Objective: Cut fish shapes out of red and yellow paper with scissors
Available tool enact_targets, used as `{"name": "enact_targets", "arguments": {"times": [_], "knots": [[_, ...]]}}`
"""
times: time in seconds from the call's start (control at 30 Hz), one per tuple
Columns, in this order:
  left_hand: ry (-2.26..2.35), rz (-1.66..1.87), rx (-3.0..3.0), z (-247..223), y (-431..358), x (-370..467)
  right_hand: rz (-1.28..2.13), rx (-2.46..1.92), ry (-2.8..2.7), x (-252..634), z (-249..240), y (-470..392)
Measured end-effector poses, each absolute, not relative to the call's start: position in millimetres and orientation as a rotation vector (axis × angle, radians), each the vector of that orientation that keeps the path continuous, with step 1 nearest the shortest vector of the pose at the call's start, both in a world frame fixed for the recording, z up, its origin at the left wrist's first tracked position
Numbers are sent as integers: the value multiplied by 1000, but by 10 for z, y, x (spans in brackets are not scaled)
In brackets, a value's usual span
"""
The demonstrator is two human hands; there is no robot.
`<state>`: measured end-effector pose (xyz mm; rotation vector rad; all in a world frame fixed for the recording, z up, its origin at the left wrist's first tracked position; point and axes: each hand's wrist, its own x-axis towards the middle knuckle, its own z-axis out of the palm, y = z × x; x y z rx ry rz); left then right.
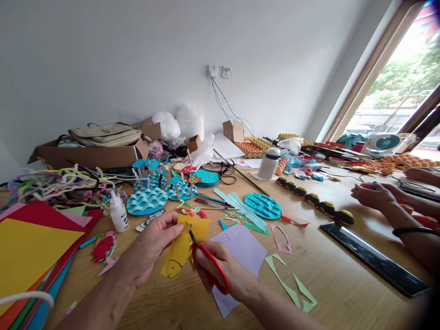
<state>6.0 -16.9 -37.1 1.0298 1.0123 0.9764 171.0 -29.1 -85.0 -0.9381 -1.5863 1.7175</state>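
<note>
My left hand [161, 238] pinches a piece of yellow paper [174, 262] by its upper left side. A fish outline with an eye is drawn in dark line on that paper. My right hand [220, 266] is closed round the red handles of a pair of scissors [217, 262], whose dark blades reach into the yellow paper beside my left fingertips. Under my right hand lies a sheet of purple paper [245, 247] with a drawn outline. Green paper scraps [299, 284] and a pink paper scrap [281, 239] lie to the right.
Coloured paper sheets [30, 247] and a white glue bottle [118, 211] are on the left. Blue wavy paper discs [263, 205], pencils [213, 202] and a white bottle [269, 163] stand or lie farther back. A black glossy panel [373, 256] lies right, near another person's hands [374, 197].
</note>
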Motion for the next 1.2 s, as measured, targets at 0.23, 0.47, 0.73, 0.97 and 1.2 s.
{"name": "enact_targets", "arguments": {"times": [0.23, 0.47, 0.73, 0.97, 1.2], "knots": [[1012, 981, 993, -371, -181, 100, 1712, -928, -1571, 1705, -861, -291], [990, 1000, 994, -395, -181, 118, 1712, -945, -1552, 1687, -859, -307], [962, 972, 993, -395, -182, 128, 1691, -938, -1543, 1668, -849, -314], [983, 973, 1013, -399, -201, 122, 1669, -987, -1538, 1649, -845, -337], [969, 987, 1019, -395, -188, 132, 1676, -974, -1524, 1651, -827, -349]]}}
